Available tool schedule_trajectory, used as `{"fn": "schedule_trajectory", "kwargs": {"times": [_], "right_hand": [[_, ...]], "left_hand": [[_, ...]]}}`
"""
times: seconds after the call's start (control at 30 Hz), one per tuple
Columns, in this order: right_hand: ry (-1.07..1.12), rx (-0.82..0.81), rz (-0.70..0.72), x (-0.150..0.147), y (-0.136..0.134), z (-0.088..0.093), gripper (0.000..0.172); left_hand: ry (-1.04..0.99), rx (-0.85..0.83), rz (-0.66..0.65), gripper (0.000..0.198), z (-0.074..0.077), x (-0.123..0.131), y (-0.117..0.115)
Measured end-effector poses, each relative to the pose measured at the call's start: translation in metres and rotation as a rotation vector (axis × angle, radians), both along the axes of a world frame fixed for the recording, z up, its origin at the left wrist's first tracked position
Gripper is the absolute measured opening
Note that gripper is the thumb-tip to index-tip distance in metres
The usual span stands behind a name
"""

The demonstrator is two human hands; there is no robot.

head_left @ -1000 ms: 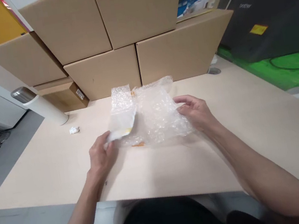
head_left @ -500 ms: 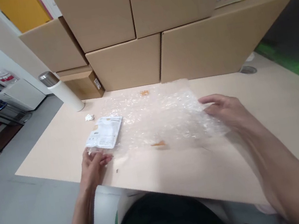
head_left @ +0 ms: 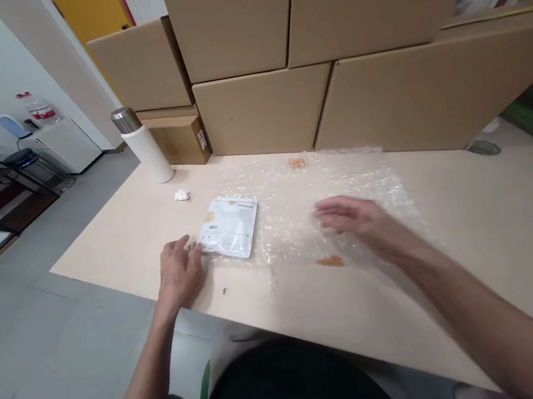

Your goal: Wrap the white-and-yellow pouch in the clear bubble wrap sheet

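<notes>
A sheet of clear bubble wrap [head_left: 289,213] lies spread over the table, with pieces of orange tape [head_left: 331,261] at its near and far edges. On its left end rests a flat white pouch [head_left: 231,226] with printed text. My left hand [head_left: 180,272] is at the pouch's near left corner, fingers apart, the fingertips at or touching the edge. Over the right half of the wrap is my right hand [head_left: 358,220], somewhat blurred, its fingers stretched out to the left and nothing seen in them.
Stacked cardboard boxes [head_left: 263,115] line the back of the table [head_left: 274,313]. A white flask with a steel cap [head_left: 148,152] stands at the back left, near a small crumpled white scrap [head_left: 181,195]. A roll of tape [head_left: 484,147] seems to lie at the right.
My right hand has left the wrap's right edge and moved left over the sheet. My left hand's fingers have spread at the corner. The camera view has shifted left.
</notes>
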State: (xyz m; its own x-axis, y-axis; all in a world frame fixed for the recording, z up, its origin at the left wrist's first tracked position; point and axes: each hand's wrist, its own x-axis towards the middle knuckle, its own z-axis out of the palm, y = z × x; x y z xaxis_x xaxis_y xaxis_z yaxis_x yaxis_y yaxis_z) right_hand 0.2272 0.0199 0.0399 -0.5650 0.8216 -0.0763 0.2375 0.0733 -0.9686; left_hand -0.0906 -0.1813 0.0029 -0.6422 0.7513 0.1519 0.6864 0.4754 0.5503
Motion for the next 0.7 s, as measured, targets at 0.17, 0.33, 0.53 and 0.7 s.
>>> {"fn": "schedule_trajectory", "kwargs": {"times": [0.17,0.33,0.53,0.7], "right_hand": [[-0.009,-0.324,0.129,-0.08,-0.029,-0.009,0.044],[0.081,-0.498,0.024,-0.118,-0.028,-0.019,0.037],[0.235,-0.528,0.062,-0.115,-0.03,-0.033,0.026],[0.258,-0.527,0.031,-0.101,-0.033,-0.039,0.037]], "left_hand": [[0.055,-0.07,-0.151,0.048,-0.006,0.001,0.009],[-0.05,-0.02,-0.186,0.038,-0.007,0.013,0.008],[-0.082,0.031,-0.188,0.045,-0.01,0.019,0.008],[0.008,-0.057,-0.149,0.049,-0.007,0.02,0.006]]}}
